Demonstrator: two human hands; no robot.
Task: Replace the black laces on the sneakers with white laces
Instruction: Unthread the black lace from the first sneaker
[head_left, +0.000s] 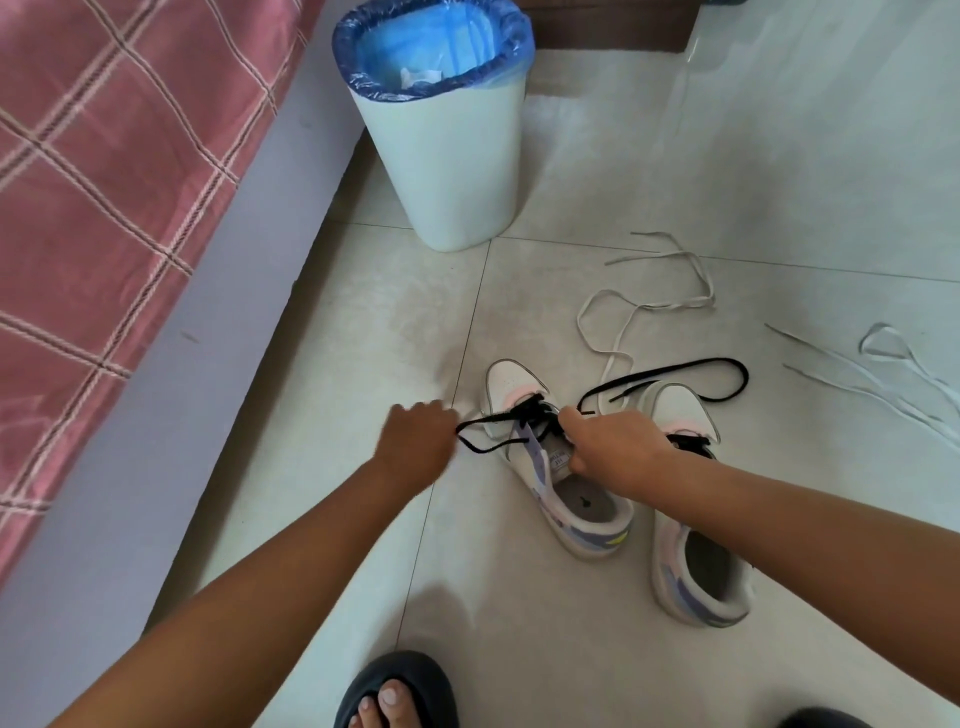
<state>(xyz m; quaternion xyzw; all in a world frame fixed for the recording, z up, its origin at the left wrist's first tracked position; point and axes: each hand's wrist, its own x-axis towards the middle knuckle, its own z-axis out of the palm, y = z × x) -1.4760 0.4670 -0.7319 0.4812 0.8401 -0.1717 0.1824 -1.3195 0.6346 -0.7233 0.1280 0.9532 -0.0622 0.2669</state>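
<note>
Two sneakers (566, 467) stand on the floor (363, 322); left hand (415, 441) fingers curl, seemingly pinching the black lace (483, 421) beside them, right hand (613, 447) fingers grip the tongue; white laces (696, 280) lie beyond.

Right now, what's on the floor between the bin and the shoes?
Only bare floor tile lies between the bin and the shoes, in the head view.

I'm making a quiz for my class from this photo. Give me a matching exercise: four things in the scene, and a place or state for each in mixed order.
1. left hand
2. loose white laces
3. white plastic bin with blue liner
4. dark slipper

A. beside the bed
B. on a foot
C. pulling a black lace
D. lying on the floor tiles

Pairs: 1-C, 2-D, 3-A, 4-B
</note>
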